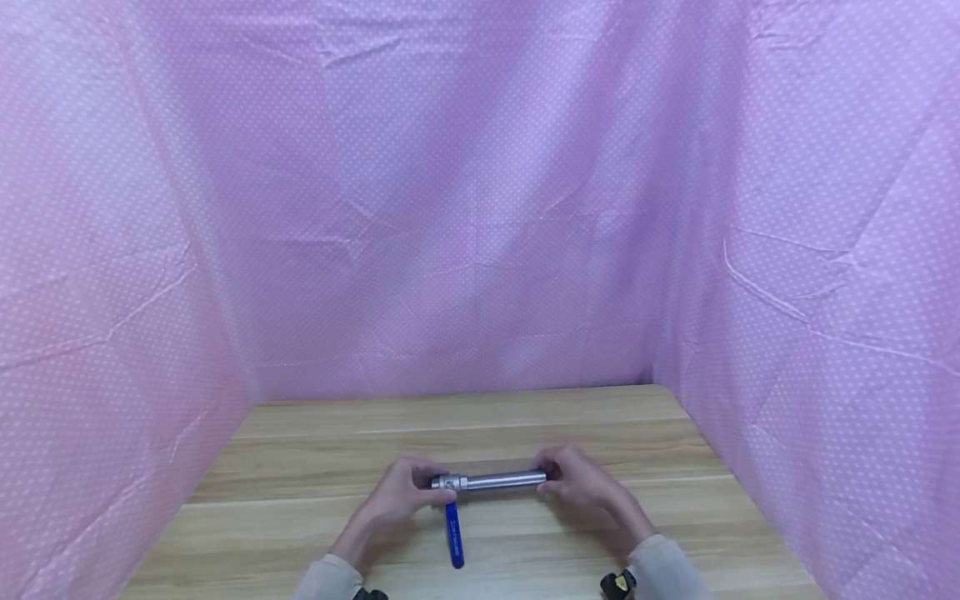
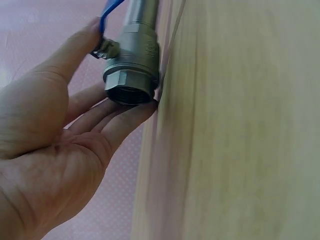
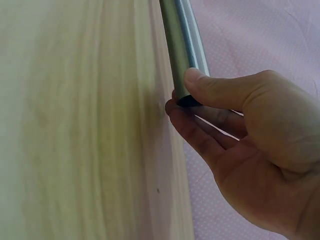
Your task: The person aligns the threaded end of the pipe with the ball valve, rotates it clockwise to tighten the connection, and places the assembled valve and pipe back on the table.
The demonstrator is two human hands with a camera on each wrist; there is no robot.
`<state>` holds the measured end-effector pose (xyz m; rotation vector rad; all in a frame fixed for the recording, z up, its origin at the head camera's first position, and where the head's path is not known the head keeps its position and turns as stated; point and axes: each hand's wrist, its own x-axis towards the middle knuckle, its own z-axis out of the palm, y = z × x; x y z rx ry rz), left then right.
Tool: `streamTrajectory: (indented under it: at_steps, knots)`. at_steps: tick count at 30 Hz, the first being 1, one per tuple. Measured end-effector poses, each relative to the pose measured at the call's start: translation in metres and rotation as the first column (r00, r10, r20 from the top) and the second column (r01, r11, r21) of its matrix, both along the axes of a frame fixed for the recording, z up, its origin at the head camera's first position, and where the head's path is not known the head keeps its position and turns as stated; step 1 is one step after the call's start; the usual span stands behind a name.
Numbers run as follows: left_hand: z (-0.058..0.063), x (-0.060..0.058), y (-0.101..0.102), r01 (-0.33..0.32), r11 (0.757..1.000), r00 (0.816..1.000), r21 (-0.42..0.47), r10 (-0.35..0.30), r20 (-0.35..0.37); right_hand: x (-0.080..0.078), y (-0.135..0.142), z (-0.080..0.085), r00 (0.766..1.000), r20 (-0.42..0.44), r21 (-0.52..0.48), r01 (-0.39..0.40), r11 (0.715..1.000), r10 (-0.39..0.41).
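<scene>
A metal ball valve (image 1: 452,482) is joined end to end with a straight steel pipe (image 1: 506,480), lying crosswise in the head view. Its blue lever handle (image 1: 454,537) points toward the person. My left hand (image 1: 401,496) holds the valve at its left end, thumb near the lever's root and fingers behind the body. In the left wrist view the valve's open hex end (image 2: 129,85) faces the camera. At the other end, my right hand (image 1: 577,479) pinches the pipe between thumb and fingers. The right wrist view shows the pipe's dark hollow end (image 3: 189,101) among the fingers.
A wood-grain tabletop (image 1: 337,442) spreads beneath both hands. Pink dotted cloth (image 1: 465,250) hangs behind it and along both sides. Dark bands (image 1: 618,585) sit at the wrists, by the light sleeves.
</scene>
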<state>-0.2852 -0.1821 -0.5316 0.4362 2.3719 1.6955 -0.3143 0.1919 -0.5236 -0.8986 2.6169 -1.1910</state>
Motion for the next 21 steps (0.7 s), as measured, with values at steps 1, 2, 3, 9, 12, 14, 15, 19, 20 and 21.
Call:
streamTrajectory:
  at_steps: [1,2,3,9,12,14,15,19,20,21]
  knots:
    - [-0.0003,0.0003,0.0004,0.005,1.0,1.0,-0.003,-0.005,0.01,0.0005,-0.0002,-0.001,1.0,0.001,0.009,0.003,1.0,-0.003]
    - [-0.0005,0.0006,0.0006,0.01,1.0,1.0,-0.009,-0.01,0.01,0.0013,-0.0004,-0.0016,1.0,0.006,0.016,0.007,1.0,-0.008]
    - [-0.0004,0.001,0.0009,0.015,1.0,1.0,-0.015,-0.015,0.009,0.0017,-0.0006,-0.0021,1.0,0.01,0.025,0.012,1.0,-0.012]
    - [0.0028,-0.0003,0.0013,0.025,0.998,1.0,-0.063,-0.025,-0.004,0.0019,-0.0036,-0.001,0.999,0.044,0.044,0.011,0.999,-0.013]
    - [0.0049,-0.0006,0.0013,0.021,0.994,0.999,-0.11,-0.024,-0.025,0.0018,-0.0051,-0.0003,0.999,0.051,0.054,0.011,0.998,-0.014]
    - [0.0061,-0.0002,0.0013,0.019,0.991,0.999,-0.135,-0.024,-0.033,0.0023,-0.0057,0.0002,0.998,0.056,0.061,0.02,0.998,-0.023]
    - [0.0064,0.0002,0.0013,0.016,0.99,0.999,-0.143,-0.022,-0.038,0.0024,-0.0061,-0.0002,0.998,0.059,0.064,0.027,0.998,-0.031]
    - [0.0063,0.001,0.0017,0.01,0.99,0.999,-0.144,-0.017,-0.045,0.0036,-0.0071,-0.0009,0.996,0.065,0.057,0.05,0.997,-0.054]
    - [0.0062,0.001,0.0018,0.008,0.99,0.999,-0.141,-0.014,-0.042,0.0039,-0.007,-0.0017,0.996,0.072,0.048,0.057,0.997,-0.06]
    - [0.0066,0.0013,0.0019,0.005,0.991,0.999,-0.137,-0.01,-0.033,0.0043,-0.0068,-0.0021,0.995,0.078,0.038,0.062,0.997,-0.065]
